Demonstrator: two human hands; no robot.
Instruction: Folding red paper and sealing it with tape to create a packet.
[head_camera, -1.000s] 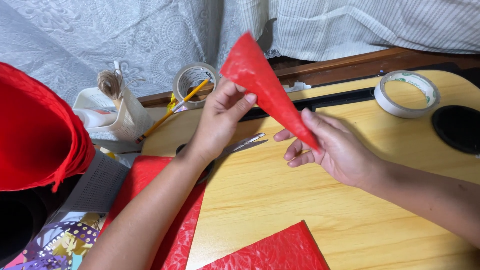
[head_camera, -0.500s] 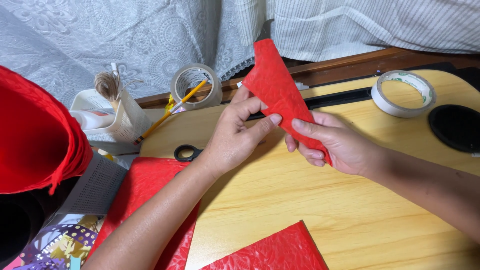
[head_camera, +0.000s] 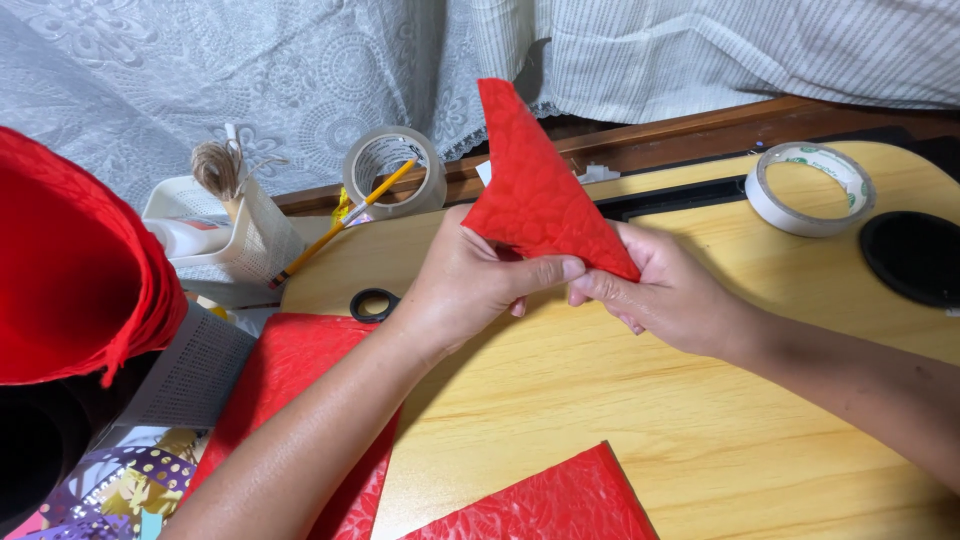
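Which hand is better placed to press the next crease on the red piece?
Probably the left hand: its thumb lies along the lower edge of the red piece, while the right hand pinches the corner, steadying it.

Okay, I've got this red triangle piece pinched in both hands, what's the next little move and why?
Probably press the fold flat along its lower edge. The left hand and right hand both pinch the red textured piece at its lower edge, and it stands up off the wooden table, so running the thumbs along the edge would likely sharpen the crease.
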